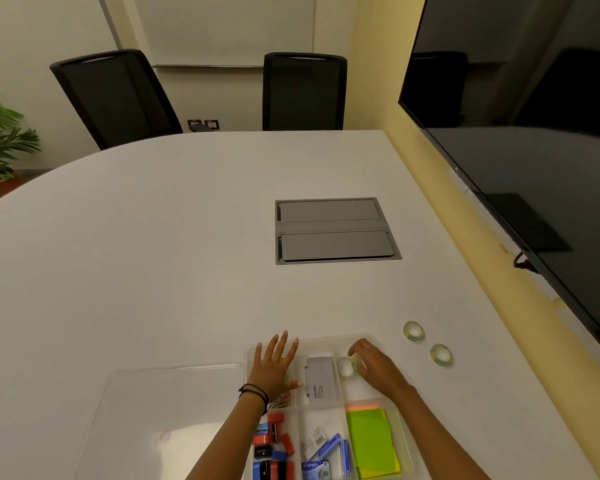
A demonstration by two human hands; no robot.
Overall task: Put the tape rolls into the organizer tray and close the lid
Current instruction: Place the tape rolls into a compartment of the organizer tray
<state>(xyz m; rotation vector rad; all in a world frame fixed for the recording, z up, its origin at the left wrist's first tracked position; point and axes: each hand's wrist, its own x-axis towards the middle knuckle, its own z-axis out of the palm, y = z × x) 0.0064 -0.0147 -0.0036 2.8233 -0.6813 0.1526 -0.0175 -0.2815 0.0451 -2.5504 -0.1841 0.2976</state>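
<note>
- A person's right hand (374, 367) reached into the far right compartment of a clear organizer tray (329, 339) on a white table (153, 271), its curled fingers closed around a tape roll (346, 368) sitting in that compartment.
- The left hand (274, 368) lay flat and open, fingers spread, over the tray's far left compartment, gripping nothing; dark bands circled its wrist.
- Two more tape rolls (414, 330) (441, 355) lay flat on the table just right of the tray, apart from each other.
- The tray's clear lid (160, 410) rested on the table to the left, off the tray.
- A grey box (321, 377) filled the far middle compartment; green sticky notes (371, 441), blue staple boxes (323, 452) and red, blue and black sharpeners (272, 445) filled the near ones.
</note>
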